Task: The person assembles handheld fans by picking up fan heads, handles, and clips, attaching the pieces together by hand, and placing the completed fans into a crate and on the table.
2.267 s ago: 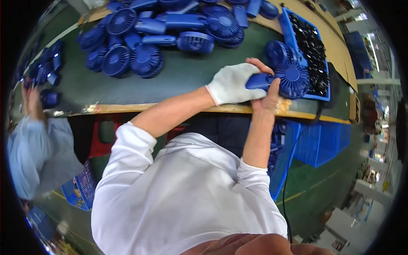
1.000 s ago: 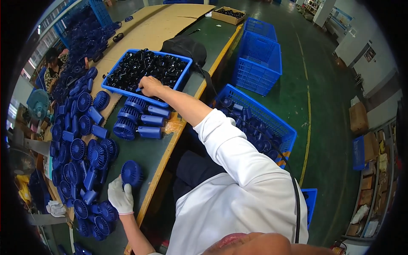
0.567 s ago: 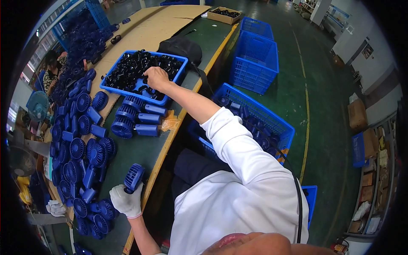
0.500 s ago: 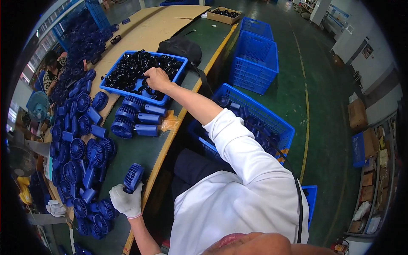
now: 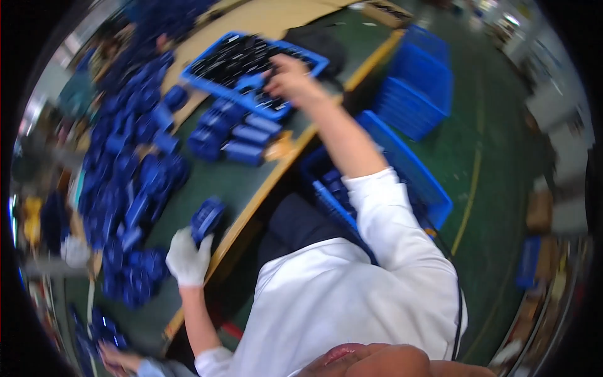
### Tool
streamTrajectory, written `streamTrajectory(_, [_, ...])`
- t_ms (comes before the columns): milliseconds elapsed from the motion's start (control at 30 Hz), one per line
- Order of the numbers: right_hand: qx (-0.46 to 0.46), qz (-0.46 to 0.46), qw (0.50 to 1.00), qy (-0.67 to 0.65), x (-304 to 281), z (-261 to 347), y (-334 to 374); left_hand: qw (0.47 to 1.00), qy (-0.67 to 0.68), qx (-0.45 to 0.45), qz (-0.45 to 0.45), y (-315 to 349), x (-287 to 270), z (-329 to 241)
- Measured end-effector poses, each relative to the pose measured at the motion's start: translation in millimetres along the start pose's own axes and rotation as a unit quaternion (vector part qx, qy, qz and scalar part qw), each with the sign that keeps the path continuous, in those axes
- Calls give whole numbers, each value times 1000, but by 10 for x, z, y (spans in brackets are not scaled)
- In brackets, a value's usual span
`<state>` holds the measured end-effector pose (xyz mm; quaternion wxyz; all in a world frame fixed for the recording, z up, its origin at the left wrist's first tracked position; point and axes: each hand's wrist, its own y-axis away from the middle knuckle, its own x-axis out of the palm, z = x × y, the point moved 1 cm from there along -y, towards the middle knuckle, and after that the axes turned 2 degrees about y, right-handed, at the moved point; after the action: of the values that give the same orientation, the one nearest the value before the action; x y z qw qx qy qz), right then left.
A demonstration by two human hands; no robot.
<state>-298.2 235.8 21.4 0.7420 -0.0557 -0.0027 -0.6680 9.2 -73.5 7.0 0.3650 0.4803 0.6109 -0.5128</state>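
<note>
My left hand [image 5: 188, 256], in a white glove, is closed around a navy-blue handheld fan [image 5: 207, 218] near the table's front edge. My bare right hand [image 5: 293, 80] reaches over the right part of a blue tray [image 5: 235, 95] heaped with small black parts [image 5: 235, 60]. Its fingers are curled, with something dark by the fingertips; blur hides what it is. Below the tray, several blue fans [image 5: 246, 135] lie in a row on the green tabletop [image 5: 188, 188]. A large pile of similar fans [image 5: 135, 169] covers the table's left side.
Blue crates [image 5: 414, 94] stand on the floor right of the table; a nearer crate [image 5: 433, 213] holds fans. A dark bag [image 5: 320, 44] lies behind the tray. Another person's hand [image 5: 116, 358] shows at lower left, beside more blue fans. A white glove [image 5: 75, 251] is at far left.
The view has swung, shifting the scene right and upward, and is blurred. My right hand stays over the tray, its fingers lifted from among the black parts. Another person's hand has appeared at lower left.
</note>
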Motion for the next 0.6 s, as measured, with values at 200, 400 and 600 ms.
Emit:
streamTrajectory(200, [12,135,970,-201,463,-156,637,996,-43,24,-79,65,142,183])
streamTrajectory(400, [68,194,963,-173,843,-228,1394,934,255,-147,-201,56,160,303])
streamTrajectory(600, [-316,160,915,192,1372,-166,2023,624,744,-201,-132,207,294,66])
